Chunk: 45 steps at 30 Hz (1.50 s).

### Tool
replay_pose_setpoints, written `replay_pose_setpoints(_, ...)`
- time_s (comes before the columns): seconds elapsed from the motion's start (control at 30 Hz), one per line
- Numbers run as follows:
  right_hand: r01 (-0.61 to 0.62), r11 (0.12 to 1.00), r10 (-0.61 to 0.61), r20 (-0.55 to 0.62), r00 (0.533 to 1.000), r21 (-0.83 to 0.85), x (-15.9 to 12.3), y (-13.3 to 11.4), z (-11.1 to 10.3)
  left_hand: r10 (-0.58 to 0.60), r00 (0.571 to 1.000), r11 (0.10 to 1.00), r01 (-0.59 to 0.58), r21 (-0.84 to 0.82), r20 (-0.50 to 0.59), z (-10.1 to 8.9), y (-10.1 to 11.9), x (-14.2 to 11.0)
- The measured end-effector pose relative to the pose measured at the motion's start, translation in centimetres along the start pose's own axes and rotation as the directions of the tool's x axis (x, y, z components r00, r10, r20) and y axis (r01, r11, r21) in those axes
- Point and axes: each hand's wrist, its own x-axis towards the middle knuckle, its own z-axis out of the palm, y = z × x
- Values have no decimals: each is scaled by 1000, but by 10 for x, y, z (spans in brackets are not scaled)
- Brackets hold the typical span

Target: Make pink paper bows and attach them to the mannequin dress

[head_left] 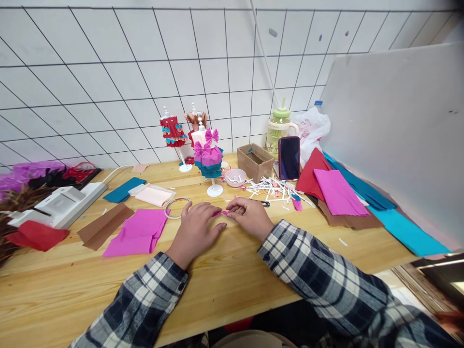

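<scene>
My left hand [195,229] and my right hand [248,216] meet on the wooden table [232,285], both in plaid sleeves. Together their fingertips pinch a small pink paper strip [222,213] lying on the table between them. Just left of my left hand lies a clear tape ring [176,208]. Behind the hands stands a small mannequin [209,159] dressed in pink and teal paper with pink bows. A second mannequin [173,131] in red paper stands further back left.
Pink paper sheets [139,232], a brown sheet [105,224] and a red piece [36,235] lie left, near a power strip [61,203]. Right: stacked red, pink, teal sheets [339,191], paper scraps [270,188], a pink bowl [235,177], cardboard box [254,162], phone [289,157], bottle [280,126].
</scene>
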Motion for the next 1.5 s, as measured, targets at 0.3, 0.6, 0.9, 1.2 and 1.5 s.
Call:
replay_pose_setpoints(0.3, 151, 972, -144, 51, 988, -178, -3, -5, 1, 19, 1000, 998, -19, 56, -10, 0, 2, 2)
replay_pose_setpoints(0.6, 204, 941, -178, 117, 977, -270, -2, -2, 0, 92, 995, 967, -98, 234, 38, -2, 5, 0)
replay_pose_setpoints(0.9, 260, 865, -199, 183, 963, -429, -2, -6, -6, 67, 996, 962, -82, 261, 66, -1, 11, 0)
replay_pose_setpoints(1.2, 285, 829, -185, 245, 952, -482, -4, -8, -6, 135, 986, 960, -155, 235, 97, 1, 5, 0)
replay_pose_setpoints(1.5, 0, 574, 19, 14, 1000, -819, 16, 20, -42, -8, 1000, 988, 3, 152, 28, 2, 2, 3)
